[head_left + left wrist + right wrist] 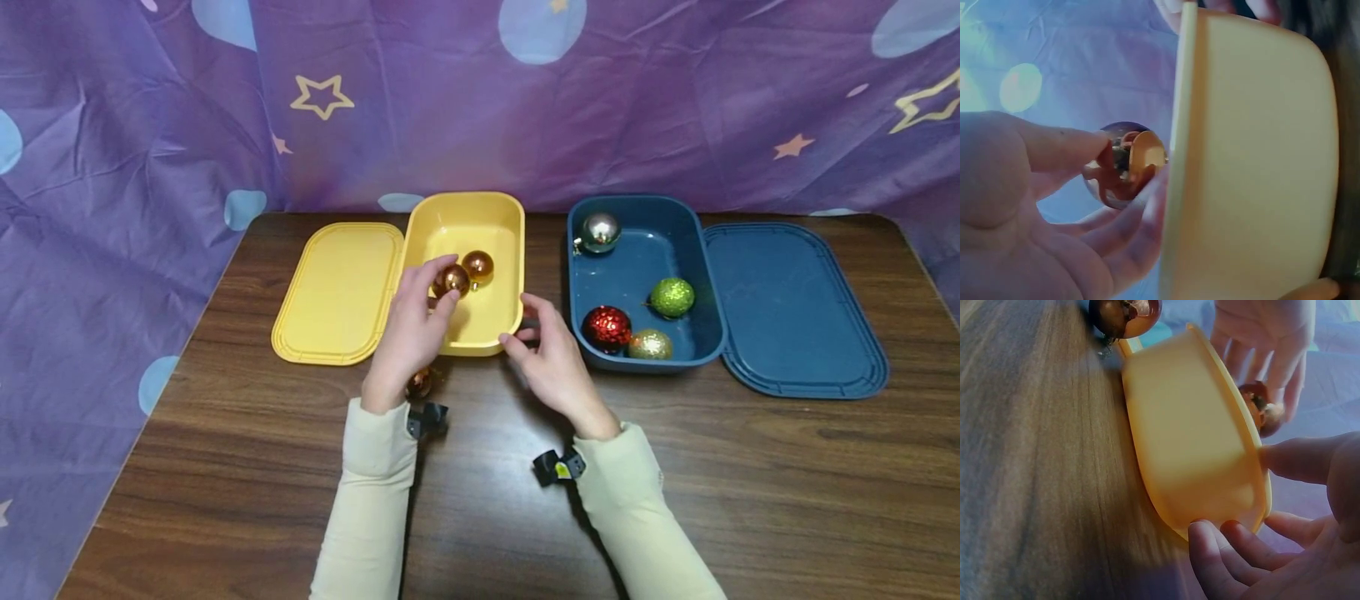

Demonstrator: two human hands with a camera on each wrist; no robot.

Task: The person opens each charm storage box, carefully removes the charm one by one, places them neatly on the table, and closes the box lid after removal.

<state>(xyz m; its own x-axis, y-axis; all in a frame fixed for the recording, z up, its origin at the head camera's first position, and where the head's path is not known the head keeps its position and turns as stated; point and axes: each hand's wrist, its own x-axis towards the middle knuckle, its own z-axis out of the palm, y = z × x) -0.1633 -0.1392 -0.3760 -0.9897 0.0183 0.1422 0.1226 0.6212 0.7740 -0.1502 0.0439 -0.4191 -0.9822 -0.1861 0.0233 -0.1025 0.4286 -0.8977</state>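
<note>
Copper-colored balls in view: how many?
At least 3: held ball in the left hand, second ball in the yellow box, third ball on the table. Another may be hidden behind that hand.

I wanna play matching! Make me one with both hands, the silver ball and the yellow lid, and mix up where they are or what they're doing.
Things:
1. left hand
2. right hand
3. silver ball
4. yellow lid

Places and doings:
A. at the near right corner of the yellow box
B. lying on the table
C. pinching a copper ball
D. inside the blue box

Right pairs: 1-C, 2-A, 3-D, 4-B
</note>
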